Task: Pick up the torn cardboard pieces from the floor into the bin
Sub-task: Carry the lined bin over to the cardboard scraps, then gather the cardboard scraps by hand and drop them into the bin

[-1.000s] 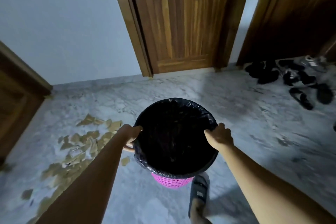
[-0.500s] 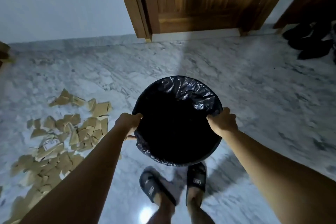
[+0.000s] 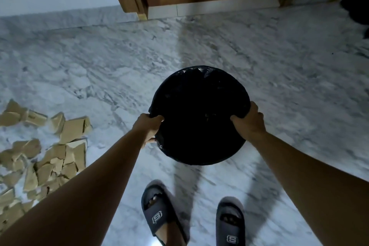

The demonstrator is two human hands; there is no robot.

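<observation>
While beside bin [image 3: 199,78], cardboard pieces [image 3: 50,154], slippers [image 3: 157,211].

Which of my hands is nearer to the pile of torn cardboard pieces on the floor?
Left. The left hand grips the bin on the side facing the torn cardboard pieces; the right hand grips the opposite rim, with the bin between it and them.

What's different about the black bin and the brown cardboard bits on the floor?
The bin is one round, black thing; the cardboard pieces are many tan, jagged scraps. The left hand and right hand grip the bin's rim; nobody touches the cardboard pieces. The bin is ahead of the slippers; the cardboard pieces lie off to the left. Both are over the same marble floor.
</observation>
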